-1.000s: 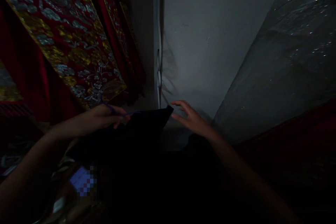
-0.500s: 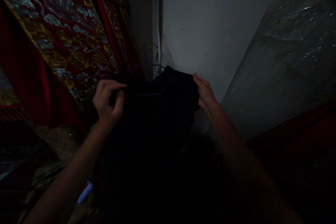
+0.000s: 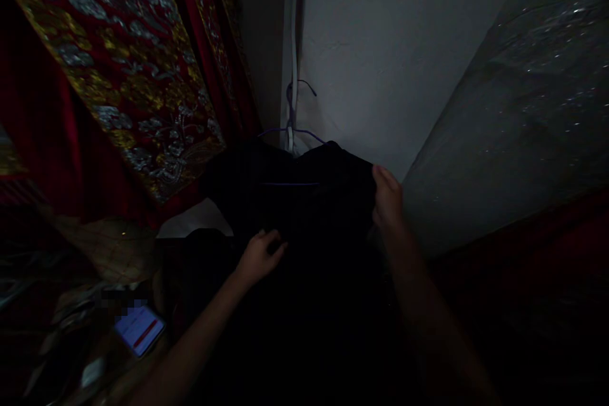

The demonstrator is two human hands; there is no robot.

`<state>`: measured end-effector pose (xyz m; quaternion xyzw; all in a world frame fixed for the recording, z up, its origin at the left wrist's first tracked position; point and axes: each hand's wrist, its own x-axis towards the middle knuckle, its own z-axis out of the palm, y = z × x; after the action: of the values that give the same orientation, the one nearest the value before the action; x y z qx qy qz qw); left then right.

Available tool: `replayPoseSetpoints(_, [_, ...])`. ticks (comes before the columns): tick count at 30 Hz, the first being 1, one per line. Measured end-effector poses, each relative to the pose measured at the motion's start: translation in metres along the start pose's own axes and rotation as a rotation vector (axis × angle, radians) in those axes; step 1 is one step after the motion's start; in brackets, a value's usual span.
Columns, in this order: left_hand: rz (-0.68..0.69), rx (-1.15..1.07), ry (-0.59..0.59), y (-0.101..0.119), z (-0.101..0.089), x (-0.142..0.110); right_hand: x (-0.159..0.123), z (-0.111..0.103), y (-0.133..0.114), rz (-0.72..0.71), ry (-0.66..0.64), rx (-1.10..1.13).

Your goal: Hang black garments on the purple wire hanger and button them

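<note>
A black garment (image 3: pixel 304 216) hangs in front of me on a thin purple wire hanger (image 3: pixel 291 133) whose hook reaches up by the wall corner. My right hand (image 3: pixel 387 200) is closed on the garment's right shoulder edge. My left hand (image 3: pixel 259 257) rests lower on the garment's front, its fingers curled into the dark cloth. The lower part of the garment is lost in shadow.
Red cloths with gold and silver embroidery (image 3: pixel 124 70) hang at the left. A pale wall (image 3: pixel 380 57) stands behind, and a grey glittering fabric (image 3: pixel 523 101) slopes at the right. A lit phone screen (image 3: pixel 139 328) lies at the lower left among dim clutter.
The garment now hangs from its hanger by the wall corner. My left hand has dropped from the left shoulder to the garment's front. My right hand has stayed on the right shoulder.
</note>
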<state>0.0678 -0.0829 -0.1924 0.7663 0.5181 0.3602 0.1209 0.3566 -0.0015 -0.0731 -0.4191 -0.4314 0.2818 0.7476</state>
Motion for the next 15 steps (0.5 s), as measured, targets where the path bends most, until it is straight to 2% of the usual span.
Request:
replayPoseSetpoints(2, [-0.029,-0.151,0.173,0.008,0.02,-0.014,-0.027,0.004,0.008,-0.172,0.141,-0.092])
replayPoseSetpoints(3, [-0.062,-0.242,0.261,0.012,0.03,-0.019,-0.046,0.005,0.012,-0.204,0.186,-0.125])
replayPoseSetpoints(4, [-0.107,-0.336,0.345,0.017,0.039,-0.025,-0.067,0.007,0.016,-0.175,0.203,-0.133])
replayPoseSetpoints(5, [-0.155,-0.427,0.413,0.022,0.047,-0.029,-0.09,0.009,0.021,-0.101,0.158,-0.122])
replayPoseSetpoints(6, [-0.197,-0.506,0.463,0.027,0.053,-0.033,-0.113,0.011,0.027,0.006,0.047,-0.112])
replayPoseSetpoints(7, [-0.228,-0.569,0.488,0.031,0.057,-0.037,-0.133,0.013,0.033,0.125,-0.12,-0.11])
replayPoseSetpoints(8, [-0.239,-0.614,0.493,0.033,0.06,-0.04,-0.151,0.015,0.039,0.225,-0.296,-0.129])
replayPoseSetpoints(10, [-0.226,-0.635,0.451,0.033,0.062,-0.045,-0.175,0.02,0.05,0.331,-0.587,-0.214])
replayPoseSetpoints(12, [-0.211,-0.585,0.413,0.03,0.061,-0.047,-0.183,0.022,0.058,0.314,-0.716,-0.333])
replayPoseSetpoints(15, [-0.183,-0.496,0.391,0.025,0.056,-0.047,-0.18,0.022,0.061,0.213,-0.765,-0.434])
